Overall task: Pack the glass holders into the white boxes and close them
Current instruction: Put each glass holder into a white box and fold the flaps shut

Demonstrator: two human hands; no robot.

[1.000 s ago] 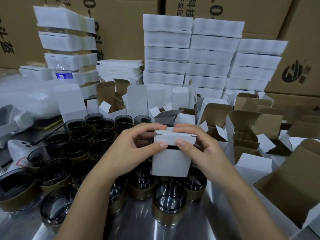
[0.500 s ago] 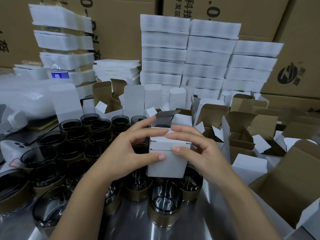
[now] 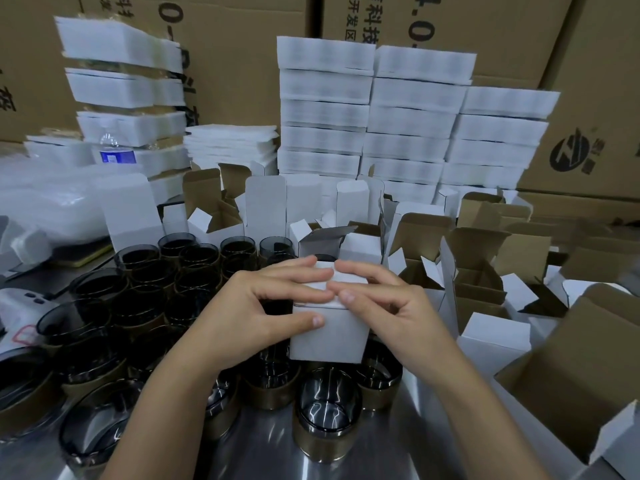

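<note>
White, smooth, square-edged cardboard box (image 3: 327, 336) within curled fingers (image 3: 294, 294) of left hand (image 3: 256, 306) and right hand (image 3: 391, 313).

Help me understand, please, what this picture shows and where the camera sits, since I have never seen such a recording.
There is no machine here: a person works with bare hands. The camera is worn on the person's head and looks forward and down at them. The left hand and the right hand both grip a small white box, with fingers lying over its top flap, which looks closed or nearly so. Below it and to the left, many dark glass holders stand on a shiny metal table. To the right stand open boxes with brown insides. At the back are stacks of flat white packs and big brown cartons.
</note>
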